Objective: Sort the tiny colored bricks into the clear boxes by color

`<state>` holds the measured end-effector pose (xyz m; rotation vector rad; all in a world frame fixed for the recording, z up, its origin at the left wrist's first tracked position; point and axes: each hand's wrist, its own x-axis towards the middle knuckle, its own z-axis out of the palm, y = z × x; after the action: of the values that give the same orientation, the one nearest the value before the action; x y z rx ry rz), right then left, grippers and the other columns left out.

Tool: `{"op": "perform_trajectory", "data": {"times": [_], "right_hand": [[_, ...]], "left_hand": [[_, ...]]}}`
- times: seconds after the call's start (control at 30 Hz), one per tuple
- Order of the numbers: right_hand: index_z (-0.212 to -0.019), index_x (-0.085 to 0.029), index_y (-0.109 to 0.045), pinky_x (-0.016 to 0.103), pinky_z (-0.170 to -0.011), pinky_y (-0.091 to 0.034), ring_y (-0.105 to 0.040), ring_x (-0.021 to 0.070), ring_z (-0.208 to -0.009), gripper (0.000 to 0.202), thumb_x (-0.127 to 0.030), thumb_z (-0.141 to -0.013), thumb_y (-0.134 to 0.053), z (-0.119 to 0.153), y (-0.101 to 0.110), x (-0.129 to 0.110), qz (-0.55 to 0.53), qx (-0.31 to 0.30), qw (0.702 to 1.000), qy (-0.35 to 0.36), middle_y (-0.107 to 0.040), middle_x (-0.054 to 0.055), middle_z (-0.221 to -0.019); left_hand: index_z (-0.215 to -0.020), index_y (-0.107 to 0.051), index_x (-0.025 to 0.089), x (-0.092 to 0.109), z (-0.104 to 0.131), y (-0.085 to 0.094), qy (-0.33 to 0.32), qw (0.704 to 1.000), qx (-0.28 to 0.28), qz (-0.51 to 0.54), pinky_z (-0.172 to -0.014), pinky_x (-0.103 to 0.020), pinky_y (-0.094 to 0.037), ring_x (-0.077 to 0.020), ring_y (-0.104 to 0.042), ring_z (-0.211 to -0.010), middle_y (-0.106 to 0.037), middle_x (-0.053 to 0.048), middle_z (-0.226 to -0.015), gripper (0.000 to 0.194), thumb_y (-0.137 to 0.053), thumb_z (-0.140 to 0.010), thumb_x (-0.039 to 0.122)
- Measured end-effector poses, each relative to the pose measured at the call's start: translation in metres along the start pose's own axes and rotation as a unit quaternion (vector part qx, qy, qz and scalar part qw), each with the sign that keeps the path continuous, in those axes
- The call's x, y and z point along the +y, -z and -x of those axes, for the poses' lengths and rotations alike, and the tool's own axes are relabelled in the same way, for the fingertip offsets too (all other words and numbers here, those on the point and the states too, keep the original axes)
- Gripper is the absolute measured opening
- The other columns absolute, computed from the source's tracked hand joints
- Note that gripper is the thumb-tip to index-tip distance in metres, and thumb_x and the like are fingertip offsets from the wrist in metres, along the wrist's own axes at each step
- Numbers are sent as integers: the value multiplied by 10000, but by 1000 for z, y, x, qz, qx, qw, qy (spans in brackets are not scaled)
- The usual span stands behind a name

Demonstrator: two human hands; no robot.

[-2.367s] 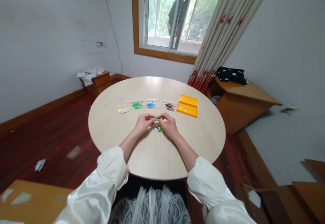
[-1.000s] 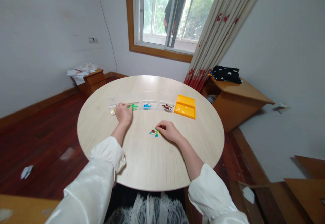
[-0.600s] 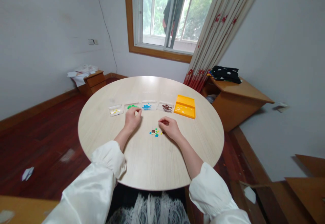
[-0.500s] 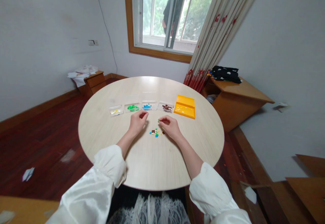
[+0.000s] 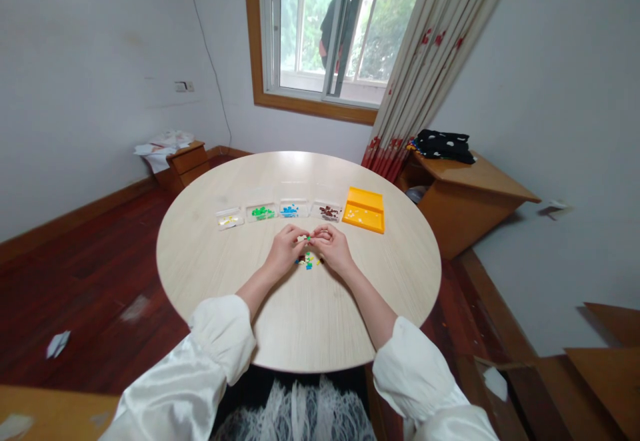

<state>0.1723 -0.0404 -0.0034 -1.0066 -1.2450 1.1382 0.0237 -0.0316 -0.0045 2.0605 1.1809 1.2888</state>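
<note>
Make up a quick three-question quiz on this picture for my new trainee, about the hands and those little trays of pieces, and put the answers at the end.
1. True or false: the left hand and right hand are close together, with a small green piece between them.
2. Which colour are the pieces in the clear tray between the tray of green pieces and the tray of brown pieces?
a) white
b) blue
c) yellow
3. How many clear trays of pieces stand in the row beside the open orange box?

Key: 1. True. 2. b, blue. 3. Four.
</note>
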Motion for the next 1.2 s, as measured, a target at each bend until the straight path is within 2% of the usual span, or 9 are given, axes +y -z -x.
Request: {"op": "perform_trajectory", "data": {"times": [0.2, 0.33, 0.53, 0.6, 0.7, 0.77, 0.87, 1.0, 1.2], "right_hand": [[-898, -211, -507, 342, -753, -556, -681, 154, -699, 425, -266, -551, -747, -2, -1, 3, -33, 8, 999, -32, -695, -10, -751], [-978, -197, -538, 360, -792, -552, -688, 159, -691, 483, -309, -566, -763, -3, 0, 2, -69, -3, 996, -53, -715, 7, -762], [-1060, -200, -579, 374, -897, -518, -693, 189, -853, 523, -363, -599, -766, -2, 1, 0, -123, -46, 989, -71, -732, 53, -881], [-1043, -196, -605, 373, -868, -525, -686, 194, -867, 466, -369, -632, -737, -2, 1, 1, -86, -47, 994, -56, -729, 60, -891], [-943, -174, -658, 345, -780, -526, -665, 173, -797, 284, -322, -700, -659, -2, 5, 1, 70, -30, 997, -7, -719, 67, -887], [-865, -160, -684, 319, -741, -506, -630, 150, -742, 185, -258, -725, -614, -1, 8, -1, 202, -33, 978, 35, -707, 65, -870], [-821, -150, -701, 280, -719, -476, -590, 130, -725, 150, -167, -725, -587, 3, 13, -4, 333, -91, 935, 73, -681, 54, -819], [-800, -144, -706, 245, -689, -454, -581, 122, -720, 157, -109, -722, -574, 6, 13, -5, 392, -153, 904, 68, -665, 51, -794], [-742, -150, -702, 229, -666, -443, -584, 117, -694, 149, -105, -735, -560, 5, 9, -5, 399, -146, 904, 59, -660, 39, -751]], "left_hand": [[-864, -690, 191, -5, 2, -2, -35, 999, 0, -4, -724, -264, -458, -149, -555, -786, -575, -36, -809, 137, -598, -777, 140], [-848, -685, 189, -9, 2, -3, -69, 997, 25, -19, -719, -265, -468, -142, -557, -767, -571, -26, -792, 125, -591, -784, 136], [-813, -676, 181, -12, 2, -5, -100, 991, 74, -52, -712, -270, -478, -144, -571, -755, -591, -34, -776, 141, -539, -817, 146], [-811, -671, 176, -13, 1, -4, -93, 991, 79, -53, -711, -272, -480, -146, -579, -749, -617, -41, -784, 139, -535, -817, 151], [-830, -668, 168, -18, -3, 0, -57, 993, 92, -51, -703, -278, -479, -146, -589, -715, -665, -48, -799, 134, -535, -815, 165], [-838, -667, 167, -25, -9, 6, -20, 992, 114, -54, -704, -285, -477, -148, -593, -702, -686, -50, -814, 137, -533, -812, 176], [-823, -663, 164, -38, -19, 19, 26, 985, 155, -77, -721, -302, -466, -160, -593, -712, -692, -53, -827, 139, -529, -788, 168], [-815, -663, 167, -55, -30, 39, 81, 967, 179, -164, -796, -358, -424, -211, -590, -819, -692, -72, -869, 146, -528, -760, 164], [-875, -669, 196, -65, -38, 58, 167, 930, 179, -276, -854, -418, -318, -270, -554, -929, -683, -90, -888, 184, -507, -791, 221]]}}
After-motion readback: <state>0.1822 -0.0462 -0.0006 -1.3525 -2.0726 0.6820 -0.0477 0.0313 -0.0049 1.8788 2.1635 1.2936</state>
